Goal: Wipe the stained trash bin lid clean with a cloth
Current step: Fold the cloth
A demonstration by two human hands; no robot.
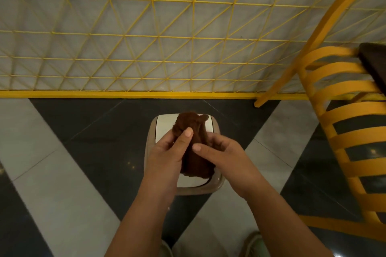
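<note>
Prep step — left hand point(167, 148) and right hand point(219, 152) both pinch the brown cloth point(193, 146), bunching it above the bin lid point(165, 123), which sits on the floor straight ahead. Next, likely: lower it — press onto the white panel.

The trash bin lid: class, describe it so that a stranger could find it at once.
Below the yellow lattice fence, on the dark floor tile, stands a small bin. Its lid is the white panel in a beige rim, partly hidden by the brown cloth held above it.
</note>
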